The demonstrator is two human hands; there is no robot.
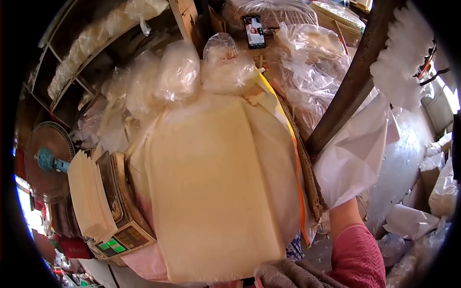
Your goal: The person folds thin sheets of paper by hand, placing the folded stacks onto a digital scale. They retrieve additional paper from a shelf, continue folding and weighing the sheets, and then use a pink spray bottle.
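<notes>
My right forearm, in a pink knitted sleeve (357,257), reaches up at the lower right. A large white translucent sheet (353,158) stands bent in front of it and hides my right hand, so whether the fingers grip the sheet does not show. My left hand is out of view. Before me lies a smooth, cream-yellow rectangular sheet or stack of sheets (206,192), on top of paler sheeting (276,158). A yellow-orange strip (297,165) runs along its right side.
On the left, a digital scale (127,221) carries folded cream sheets (89,199), near a fan (48,161). Filled plastic bags (177,72) line the back, with a phone (254,32) behind. A dark slanted post (353,81) rises at right. Grey-brown cloth (293,274) lies at the bottom.
</notes>
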